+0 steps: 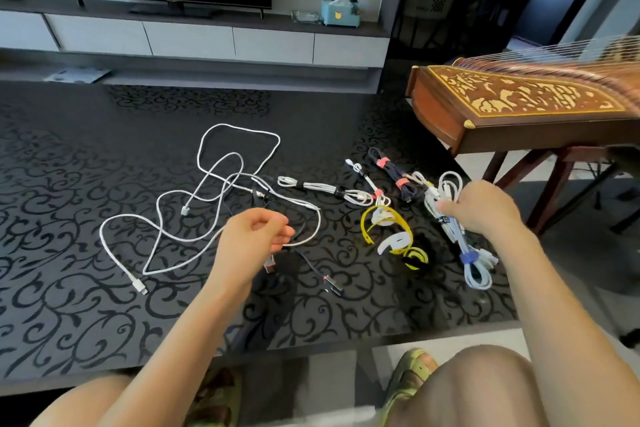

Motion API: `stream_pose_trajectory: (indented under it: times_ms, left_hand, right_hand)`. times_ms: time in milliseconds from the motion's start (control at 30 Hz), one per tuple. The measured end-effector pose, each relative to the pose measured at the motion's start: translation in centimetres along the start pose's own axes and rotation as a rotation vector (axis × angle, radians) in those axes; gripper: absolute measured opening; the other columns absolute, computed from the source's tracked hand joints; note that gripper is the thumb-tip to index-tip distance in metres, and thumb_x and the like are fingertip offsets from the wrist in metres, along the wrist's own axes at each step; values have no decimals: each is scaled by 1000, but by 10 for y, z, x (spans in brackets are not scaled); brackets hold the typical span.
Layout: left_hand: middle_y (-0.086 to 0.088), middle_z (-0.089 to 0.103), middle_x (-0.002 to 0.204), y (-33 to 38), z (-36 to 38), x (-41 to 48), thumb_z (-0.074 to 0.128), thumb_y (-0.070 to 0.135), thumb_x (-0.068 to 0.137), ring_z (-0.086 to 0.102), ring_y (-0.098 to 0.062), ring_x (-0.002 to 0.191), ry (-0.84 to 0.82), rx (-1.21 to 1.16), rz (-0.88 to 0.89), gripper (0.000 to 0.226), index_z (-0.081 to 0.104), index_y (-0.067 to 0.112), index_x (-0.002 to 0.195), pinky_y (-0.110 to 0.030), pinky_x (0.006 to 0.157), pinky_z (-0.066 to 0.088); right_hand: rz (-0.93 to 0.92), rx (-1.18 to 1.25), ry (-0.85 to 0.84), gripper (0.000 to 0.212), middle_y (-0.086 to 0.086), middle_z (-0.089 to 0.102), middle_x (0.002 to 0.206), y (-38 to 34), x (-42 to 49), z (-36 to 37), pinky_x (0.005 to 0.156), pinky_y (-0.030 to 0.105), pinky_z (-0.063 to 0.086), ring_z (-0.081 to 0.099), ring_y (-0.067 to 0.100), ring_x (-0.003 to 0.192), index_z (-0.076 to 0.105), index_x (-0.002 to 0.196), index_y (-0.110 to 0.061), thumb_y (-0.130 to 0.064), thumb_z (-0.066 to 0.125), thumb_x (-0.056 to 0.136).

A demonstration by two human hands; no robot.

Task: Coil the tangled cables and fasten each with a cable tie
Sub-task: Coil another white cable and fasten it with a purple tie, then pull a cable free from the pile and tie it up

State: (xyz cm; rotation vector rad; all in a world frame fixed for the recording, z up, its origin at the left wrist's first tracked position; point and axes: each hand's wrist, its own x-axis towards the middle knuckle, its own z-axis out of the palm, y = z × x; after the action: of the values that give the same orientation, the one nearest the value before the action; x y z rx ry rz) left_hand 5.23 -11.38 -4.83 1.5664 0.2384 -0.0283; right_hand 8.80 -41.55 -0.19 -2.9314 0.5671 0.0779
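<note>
A long white cable (pixel 207 184) lies in loose tangled loops on the dark patterned rug, crossed by a thin black cable (pixel 313 265) with a plug end. My left hand (pixel 254 236) hovers over the tangle, fingers curled around a white strand. My right hand (pixel 485 206) grips a coiled white cable bundle (pixel 460 239) with a blue tie near its lower end. Between the hands lie loose yellow and white cable ties (pixel 393 230). Behind them sit a tied white bundle (pixel 329 189), a small white bundle (pixel 367 180) and a dark bundle (pixel 394 173) with pink ties.
A carved wooden zither (pixel 519 104) on a stand rises at the right, close to my right hand. A TV unit with white drawers (pixel 207 42) runs along the back. My knees and sandalled feet (pixel 412 374) are at the rug's near edge.
</note>
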Motion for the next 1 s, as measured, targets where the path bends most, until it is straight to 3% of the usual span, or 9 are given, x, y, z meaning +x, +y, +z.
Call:
stream_pose_trajectory:
  times_ms: [167,333,533,633,700,767,833,900,1000]
  left_hand:
    - [2,71,75,0,0,-5,55,12,92,64,-15,71,33,200,109,14,65,14,82,-35,68,52]
    - [8,71,78,2,-11,-8,56,16,92,66,-13,72,104,350,215,14,64,22,82,-19,63,49]
    - [9,68,81,3,-38,-2,56,11,89,63,-11,80,217,391,248,23,61,30,77,-27,74,45]
    - [10,65,80,5,-56,0,56,9,89,60,-13,80,305,419,253,19,64,24,82,-26,72,39]
    - [14,63,77,7,-67,0,55,8,88,59,-11,78,348,419,255,19,64,23,82,-26,73,38]
    - [16,62,77,7,-76,0,55,8,88,59,-9,78,368,400,244,19,65,22,83,-24,70,38]
    - [14,63,79,6,-86,2,55,9,88,59,-12,80,370,384,226,17,65,22,84,-24,71,39]
    - [10,64,82,3,-92,6,56,13,88,61,-15,84,350,406,191,13,66,22,86,-28,76,42]
    - [8,66,88,-4,-95,11,60,25,88,62,-15,90,260,479,152,6,65,24,91,-29,81,44]
  right_hand:
    - [73,-31,50,48,5,45,63,-11,16,25,54,29,34,50,26,64,38,62,-10,-41,65,87]
    - [-33,-26,199,30,13,64,101,-25,4,37,67,34,41,59,34,93,56,104,-6,-33,59,93]
    - [-442,216,29,26,2,67,96,-91,-35,46,73,30,42,59,25,93,66,106,-15,-34,54,94]
    - [-700,65,-26,44,2,58,123,-136,-55,64,95,34,39,49,25,117,55,130,-22,-44,53,92]
    - [-751,-155,10,51,5,50,132,-161,-62,82,99,38,35,43,29,123,46,137,-23,-46,53,91]
    - [-770,-264,104,43,9,53,122,-178,-70,95,92,39,38,48,32,114,57,123,-19,-43,61,87]
    - [-760,-346,157,26,8,60,95,-191,-73,105,75,37,45,58,30,89,68,88,-17,-33,79,71]
    - [-726,-386,170,28,4,61,78,-198,-77,107,62,32,45,61,25,72,67,69,-18,-34,87,57]
    - [-668,-195,93,27,11,65,102,-203,-71,90,77,34,43,60,30,99,66,93,-12,-37,56,92]
